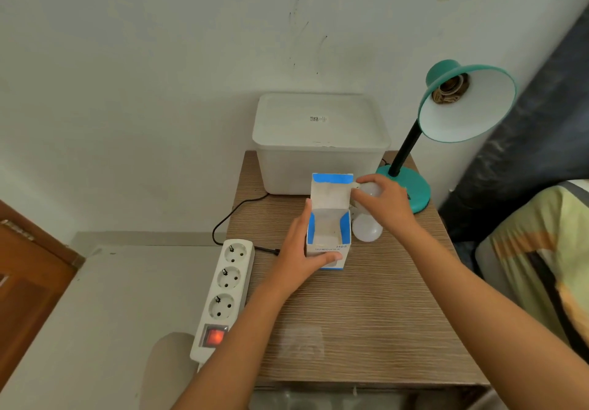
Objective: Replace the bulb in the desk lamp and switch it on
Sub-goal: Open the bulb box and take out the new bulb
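Note:
A teal desk lamp [459,103] stands at the table's far right, its shade tilted toward me and its socket [449,89] bare. An open blue-and-white bulb box [330,237] stands upright mid-table; my left hand [299,250] grips its left and front sides. My right hand [385,205] holds a white bulb [371,188] just right of the box's raised flap. A second white bulb [366,229] lies on the table against the box's right side, below my right hand.
A white lidded plastic bin [318,142] sits at the back of the wooden table [350,314]. A white power strip [224,295] with a lit red switch lies along the left edge; a black cord [229,215] runs behind it. A bed lies to the right.

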The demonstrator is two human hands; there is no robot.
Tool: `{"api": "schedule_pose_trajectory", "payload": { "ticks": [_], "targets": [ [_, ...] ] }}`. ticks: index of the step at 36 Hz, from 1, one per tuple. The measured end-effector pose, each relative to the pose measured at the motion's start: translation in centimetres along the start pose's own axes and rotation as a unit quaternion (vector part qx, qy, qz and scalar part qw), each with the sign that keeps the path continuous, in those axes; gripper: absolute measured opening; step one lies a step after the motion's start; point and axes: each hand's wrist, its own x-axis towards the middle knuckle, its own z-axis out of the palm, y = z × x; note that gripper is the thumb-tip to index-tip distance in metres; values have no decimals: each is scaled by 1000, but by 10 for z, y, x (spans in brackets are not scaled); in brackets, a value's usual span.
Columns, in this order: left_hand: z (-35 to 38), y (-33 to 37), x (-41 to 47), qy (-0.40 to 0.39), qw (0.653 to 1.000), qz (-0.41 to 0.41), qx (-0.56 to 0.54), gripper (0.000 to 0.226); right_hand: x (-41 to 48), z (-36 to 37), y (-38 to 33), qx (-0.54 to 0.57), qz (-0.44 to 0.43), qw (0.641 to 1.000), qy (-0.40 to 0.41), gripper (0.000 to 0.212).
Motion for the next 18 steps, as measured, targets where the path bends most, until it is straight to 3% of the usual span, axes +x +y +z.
{"api": "schedule_pose_trajectory", "payload": {
  "ticks": [8,18],
  "targets": [
    [2,-4,3,7,1000,-15,-18,104,-17,-5,5,-20,-37,998,-48,36],
    [2,14,11,-1,996,45,78,97,-45,-3,13,-91,-95,991,27,49]
  ]
}}
